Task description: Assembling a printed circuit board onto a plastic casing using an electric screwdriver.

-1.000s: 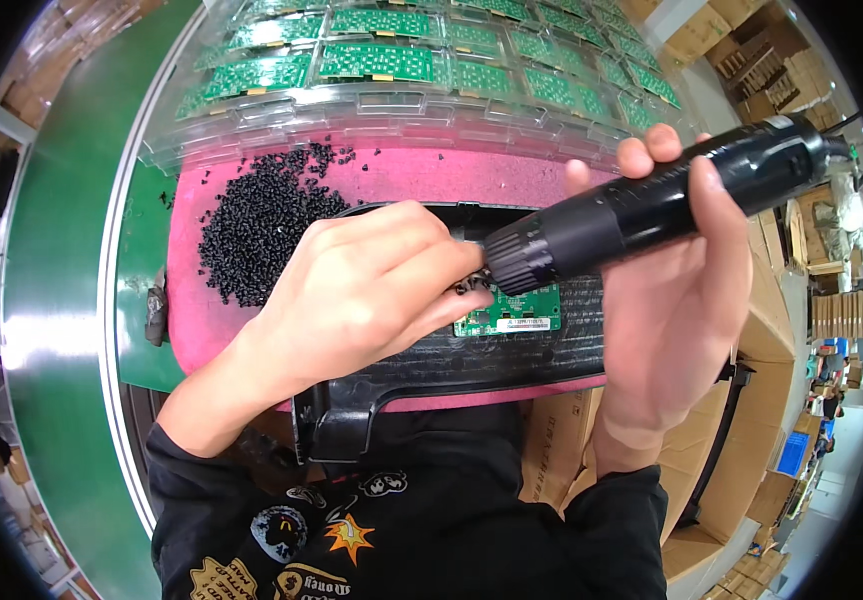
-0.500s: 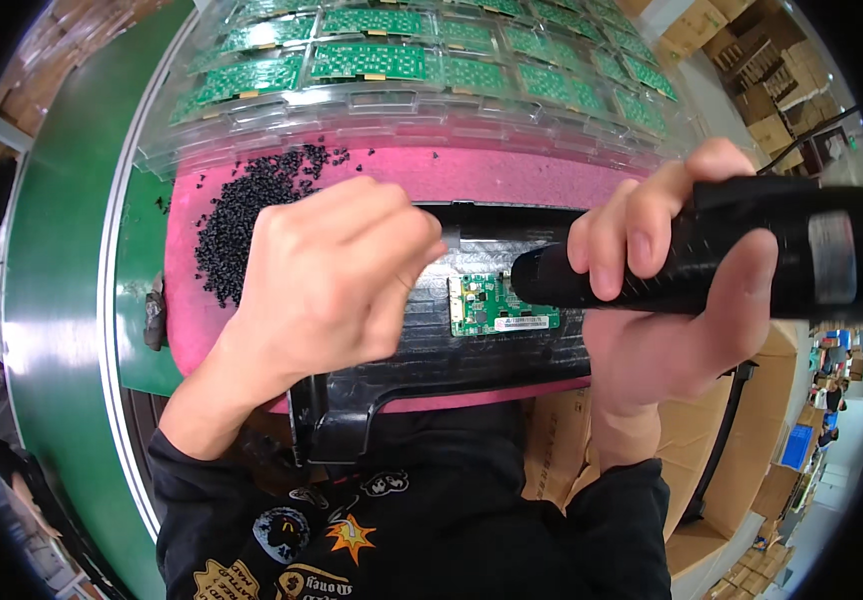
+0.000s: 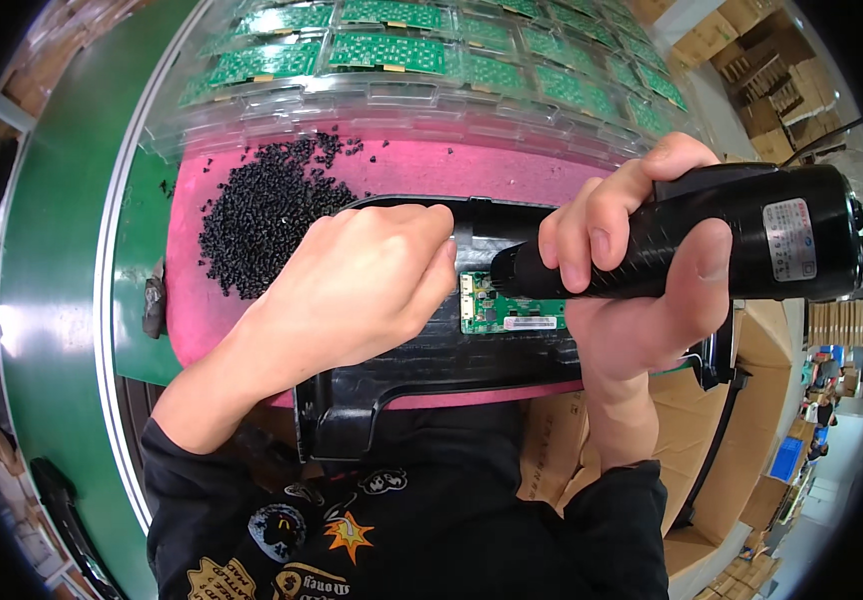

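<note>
My right hand (image 3: 617, 335) grips a black electric screwdriver (image 3: 752, 240), fingers wrapped over its top and thumb pressed along its near side, the tool's nose set over a green circuit board (image 3: 489, 318); whether its tip touches the board I cannot tell. My left hand (image 3: 372, 275), just left of the board, is curled into a loose fist, its fingertips hidden; I cannot tell if it holds anything. The board lies in a long black plastic housing (image 3: 442, 365), set across the near part of a pink mat (image 3: 492, 170). Behind my left wrist spreads a heap of small black pieces (image 3: 272, 220). Beyond the mat, clear plastic trays (image 3: 392, 100) carry rows of green boards (image 3: 387, 52). A green surface (image 3: 62, 300) runs down the left; an open cardboard box (image 3: 762, 400) stands at right.
</note>
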A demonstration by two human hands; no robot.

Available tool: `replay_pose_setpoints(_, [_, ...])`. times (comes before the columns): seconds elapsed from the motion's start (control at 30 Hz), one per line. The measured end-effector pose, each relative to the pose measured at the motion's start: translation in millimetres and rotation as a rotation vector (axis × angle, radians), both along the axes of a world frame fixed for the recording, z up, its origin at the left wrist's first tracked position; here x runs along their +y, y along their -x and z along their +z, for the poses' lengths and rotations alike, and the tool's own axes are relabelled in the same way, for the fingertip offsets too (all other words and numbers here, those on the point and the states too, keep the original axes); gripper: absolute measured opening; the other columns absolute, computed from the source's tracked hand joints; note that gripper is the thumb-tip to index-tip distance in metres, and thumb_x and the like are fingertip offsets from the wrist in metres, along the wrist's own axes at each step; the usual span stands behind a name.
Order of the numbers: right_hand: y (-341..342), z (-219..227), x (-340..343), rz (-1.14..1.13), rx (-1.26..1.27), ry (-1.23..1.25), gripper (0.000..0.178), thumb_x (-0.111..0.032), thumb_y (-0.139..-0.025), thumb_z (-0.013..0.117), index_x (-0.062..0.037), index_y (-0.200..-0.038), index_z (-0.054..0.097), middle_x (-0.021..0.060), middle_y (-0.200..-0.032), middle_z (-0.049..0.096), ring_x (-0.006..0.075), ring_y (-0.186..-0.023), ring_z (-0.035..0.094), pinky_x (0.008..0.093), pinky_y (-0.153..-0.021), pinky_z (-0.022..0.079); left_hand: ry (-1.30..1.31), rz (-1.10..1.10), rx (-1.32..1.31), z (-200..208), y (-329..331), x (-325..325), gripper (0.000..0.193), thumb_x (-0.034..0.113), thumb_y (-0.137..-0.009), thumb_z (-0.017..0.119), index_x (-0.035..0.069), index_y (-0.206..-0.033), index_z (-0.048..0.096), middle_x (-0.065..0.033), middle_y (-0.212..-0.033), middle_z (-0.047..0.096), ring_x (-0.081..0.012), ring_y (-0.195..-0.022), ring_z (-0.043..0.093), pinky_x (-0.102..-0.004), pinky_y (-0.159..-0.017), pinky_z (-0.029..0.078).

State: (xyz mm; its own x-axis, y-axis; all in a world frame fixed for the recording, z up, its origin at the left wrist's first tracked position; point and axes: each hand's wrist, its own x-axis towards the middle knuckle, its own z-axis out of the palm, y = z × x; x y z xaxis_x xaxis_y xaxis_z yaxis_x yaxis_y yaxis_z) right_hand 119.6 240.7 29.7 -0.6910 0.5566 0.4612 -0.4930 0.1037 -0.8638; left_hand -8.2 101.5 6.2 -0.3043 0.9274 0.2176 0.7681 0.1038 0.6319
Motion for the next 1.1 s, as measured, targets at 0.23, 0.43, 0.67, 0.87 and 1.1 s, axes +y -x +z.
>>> replay_pose_setpoints(0.23, [1.2,1.3,-5.2,0.003,0.034,-0.001,0.058,-0.061,-0.092,0.053,-0.0082,-0.115,0.047,0.0006,-0.066,0.047,0.0129,-0.048,0.044,0.0311,-0.053,0.042,0.093,-0.041,0.027,-2.0,1.8,-0.7,0.015,0.014,-0.092,0.058,0.000,-0.086,0.058,-0.0182,-0.079,0.060,-0.0398,-0.077,0.061,-0.0476,-0.066,0.047])
replay_pose_setpoints(0.43, [-0.8,4.1,-7.0,0.003,0.059,0.028,0.061,-0.064,-0.090,0.054,-0.0085,-0.116,0.047,0.0002,-0.066,0.047,0.0129,-0.047,0.044,0.0315,-0.052,0.042,0.079,-0.095,0.042,-5.3,3.8,-0.8,0.015,0.015,-0.093,0.058,0.001,-0.095,0.063,-0.0177,-0.083,0.063,-0.0386,-0.082,0.063,-0.0462,-0.069,0.049])
replay_pose_setpoints(0.67, [-0.1,3.7,-8.7,-0.025,-0.006,-0.017,0.060,-0.060,-0.091,0.055,-0.0068,-0.117,0.047,0.0011,-0.066,0.048,0.0128,-0.048,0.044,0.0313,-0.053,0.042,0.121,-0.031,-0.021,-0.3,1.3,-1.1,0.013,0.013,-0.094,0.056,0.000,-0.093,0.059,-0.0197,-0.082,0.062,-0.0409,-0.081,0.062,-0.0481,-0.068,0.048])
replay_pose_setpoints(0.87, [1.4,3.2,-9.2,-0.015,0.001,-0.026,0.059,-0.059,-0.091,0.055,-0.0065,-0.117,0.047,0.0015,-0.066,0.049,0.0134,-0.048,0.045,0.0311,-0.053,0.043,0.144,-0.018,-0.040,-0.2,1.0,-1.2,0.015,0.014,-0.093,0.054,-0.001,-0.089,0.054,-0.0206,-0.079,0.060,-0.0429,-0.078,0.060,-0.0495,-0.067,0.046])
replay_pose_setpoints(1.1, [2.8,2.2,-3.7,0.036,-0.005,-0.066,0.059,-0.059,-0.092,0.055,-0.0063,-0.117,0.047,0.0020,-0.066,0.049,0.0136,-0.048,0.046,0.0314,-0.052,0.043,0.144,-0.024,-0.050,-3.2,2.3,-1.2,0.017,0.012,-0.089,0.055,-0.003,-0.080,0.054,-0.0205,-0.074,0.058,-0.0429,-0.071,0.059,-0.0498,-0.064,0.046])
